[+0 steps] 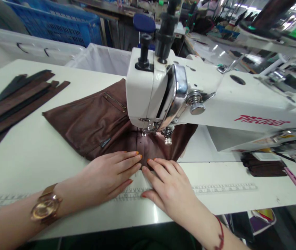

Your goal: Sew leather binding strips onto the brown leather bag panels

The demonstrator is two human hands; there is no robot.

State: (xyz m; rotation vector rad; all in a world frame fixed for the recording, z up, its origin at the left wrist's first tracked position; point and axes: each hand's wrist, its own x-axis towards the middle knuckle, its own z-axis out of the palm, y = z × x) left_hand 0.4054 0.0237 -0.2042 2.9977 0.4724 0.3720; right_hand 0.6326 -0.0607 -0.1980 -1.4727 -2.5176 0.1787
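Note:
A dark brown leather piece (90,121) with a zipped slot and a small label lies on the white table, partly under the head of a sewing machine (148,90). Its seam runs beneath the presser foot (144,132). My left hand (111,173) rests flat on the near edge of the leather, left of the seam, fingers stretched out. To the right of the seam, my right hand (166,184) lies with spread fingers, their tips on the leather's edge. Neither hand grips anything. The machine head hides part of the leather.
Brown and black leather strips (15,100) lie at the table's left. A ruler scale (223,188) runs along the front. At the right are a stack of dark pieces (263,166) and a pink tool (294,177). Behind stand a white-lined bin (103,59) and a blue crate (59,27).

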